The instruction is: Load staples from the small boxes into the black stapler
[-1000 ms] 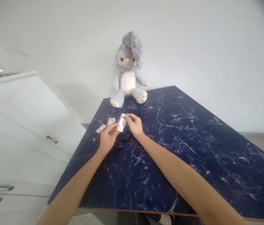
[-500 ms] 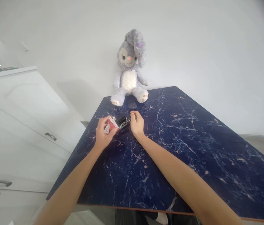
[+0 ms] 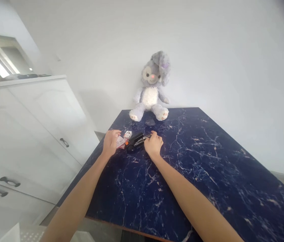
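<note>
A black stapler (image 3: 135, 141) lies on the dark blue marbled tabletop, its arm apart from the base and a shiny metal strip showing. My right hand (image 3: 153, 144) is closed around the strip's right end, fingers curled. Left of the stapler is a small red and white box (image 3: 121, 142), with a white end piece (image 3: 128, 134) bearing black print; whether these are one box or two is unclear. My left hand (image 3: 110, 142) is right beside the box, fingers stretched out over its near side. An orange bit shows between box and stapler.
A grey plush rabbit (image 3: 150, 95) sits against the wall at the table's far edge, with a dark flat object (image 3: 150, 122) between its feet. White cabinets (image 3: 38, 134) with dark handles stand left of the table (image 3: 207, 188).
The small box, held in my left hand before, is now down beside the stapler, with the fingers loosened. My right hand stays on the stapler. The camera view has tilted up and left.
</note>
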`<state>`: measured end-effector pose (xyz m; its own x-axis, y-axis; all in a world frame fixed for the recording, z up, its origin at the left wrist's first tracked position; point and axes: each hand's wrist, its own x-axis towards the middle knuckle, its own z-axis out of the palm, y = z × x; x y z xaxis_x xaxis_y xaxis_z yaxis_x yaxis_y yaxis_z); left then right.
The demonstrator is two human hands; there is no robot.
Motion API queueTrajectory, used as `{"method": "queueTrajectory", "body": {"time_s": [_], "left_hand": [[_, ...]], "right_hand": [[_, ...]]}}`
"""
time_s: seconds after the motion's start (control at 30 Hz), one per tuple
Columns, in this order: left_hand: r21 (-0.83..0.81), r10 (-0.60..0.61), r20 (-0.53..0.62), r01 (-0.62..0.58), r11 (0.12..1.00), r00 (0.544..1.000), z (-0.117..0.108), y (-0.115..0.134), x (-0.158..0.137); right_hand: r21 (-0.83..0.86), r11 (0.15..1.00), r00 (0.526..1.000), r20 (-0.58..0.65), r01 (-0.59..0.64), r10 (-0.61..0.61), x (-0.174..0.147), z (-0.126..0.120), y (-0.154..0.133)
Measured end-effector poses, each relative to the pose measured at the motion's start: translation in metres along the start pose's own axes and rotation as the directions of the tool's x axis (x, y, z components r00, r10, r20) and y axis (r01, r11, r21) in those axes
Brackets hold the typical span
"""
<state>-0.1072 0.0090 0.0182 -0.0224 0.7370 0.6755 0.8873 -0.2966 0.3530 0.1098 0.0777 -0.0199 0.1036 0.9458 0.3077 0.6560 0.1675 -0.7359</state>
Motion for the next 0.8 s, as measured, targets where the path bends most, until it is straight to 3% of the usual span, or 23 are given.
{"method": "queueTrajectory", "body": {"time_s": [0.13, 0.2, 0.33, 0.4, 0.53, 0.67, 0.8], "left_hand": [[0.03, 0.064, 0.29, -0.076, 0.997, 0.955, 0.001, 0.002, -0.001], [0.038, 0.053, 0.341, -0.07, 0.997, 0.938, 0.005, -0.001, -0.001], [0.0, 0.029, 0.36, -0.031, 1.0, 0.932, 0.009, -0.004, 0.0], [0.0, 0.016, 0.362, -0.017, 1.0, 0.932, 0.01, -0.002, 0.0], [0.003, 0.016, 0.345, -0.019, 1.0, 0.939, 0.008, -0.003, 0.001], [0.122, -0.075, 0.209, 0.05, 0.991, 0.975, 0.001, -0.015, 0.007], [0.19, -0.058, 0.354, -0.012, 0.982, 0.933, -0.007, -0.016, 0.01]], "right_hand": [[-0.015, 1.0, 1.0, -0.003, 0.01, -0.01, 0.001, -0.001, 0.0], [0.0, 0.999, 0.998, 0.043, 0.053, -0.053, 0.0, -0.001, 0.0], [0.083, 0.968, 0.947, 0.2, 0.239, -0.251, 0.0, 0.001, -0.001], [0.107, 0.955, 0.93, 0.222, 0.276, -0.294, 0.0, 0.002, -0.002], [0.129, 0.958, 0.94, 0.197, 0.256, -0.278, -0.001, 0.005, -0.001], [0.125, 0.976, 0.974, 0.119, 0.178, -0.193, 0.001, 0.007, 0.002], [0.101, 0.975, 0.969, 0.13, 0.196, -0.208, 0.002, 0.008, 0.004]]}}
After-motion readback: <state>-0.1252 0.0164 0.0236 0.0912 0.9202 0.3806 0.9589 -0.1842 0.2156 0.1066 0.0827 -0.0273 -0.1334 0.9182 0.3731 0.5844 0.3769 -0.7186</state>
